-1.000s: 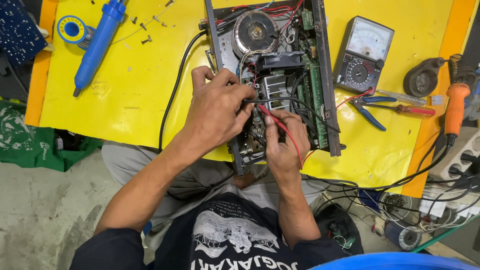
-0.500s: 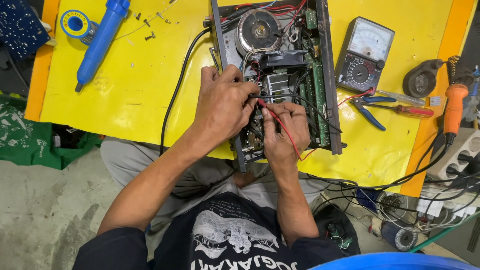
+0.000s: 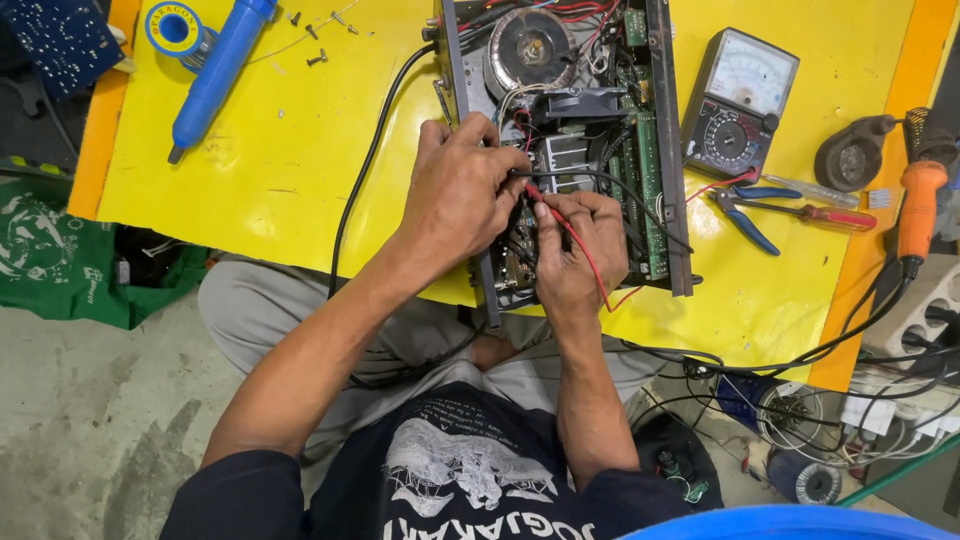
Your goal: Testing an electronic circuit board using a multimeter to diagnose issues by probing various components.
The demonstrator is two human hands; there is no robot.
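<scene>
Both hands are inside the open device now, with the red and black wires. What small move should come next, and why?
Probably hold both tips steady and glance at the analog meter. The left hand and right hand are pressed close together over the circuit board, the red wire and black wire cross the right hand, and the meter lies unattended beside the chassis.

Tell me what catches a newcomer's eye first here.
The bright yellow table top stands out, with an opened electronics chassis at its middle. Both hands work inside it: the left hand and right hand meet over red and black probe leads. An analog multimeter lies to the right, and a blue desoldering pump lies upper left.
</scene>
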